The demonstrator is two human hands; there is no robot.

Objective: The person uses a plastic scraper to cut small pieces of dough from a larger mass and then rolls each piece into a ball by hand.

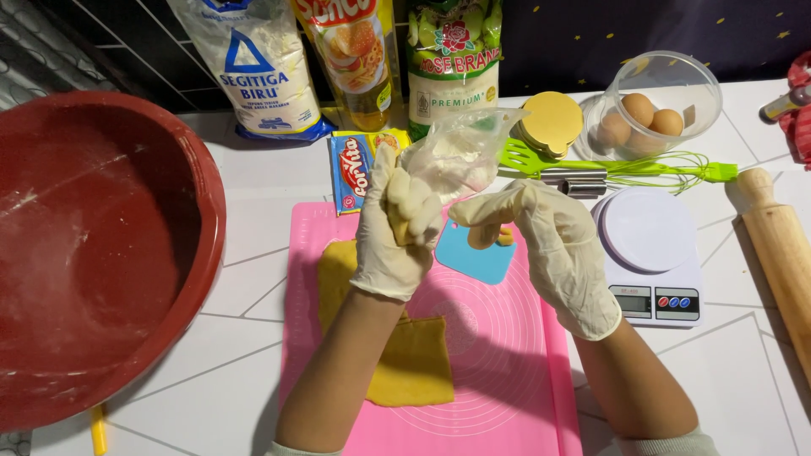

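Note:
Both my hands wear thin white gloves and hover over a pink silicone mat. My left hand is closed around a lump of yellow dough. My right hand pinches a smaller bit of the same dough between its fingertips, close to the left hand. Beneath my left forearm a flat sheet of yellow dough lies on the mat. A blue plastic scraper rests on the mat just under my hands.
A big red bowl dusted with flour fills the left. At the back stand a flour bag, an oil pouch, another bag, a clear bag, an egg tub. A white scale and rolling pin lie right.

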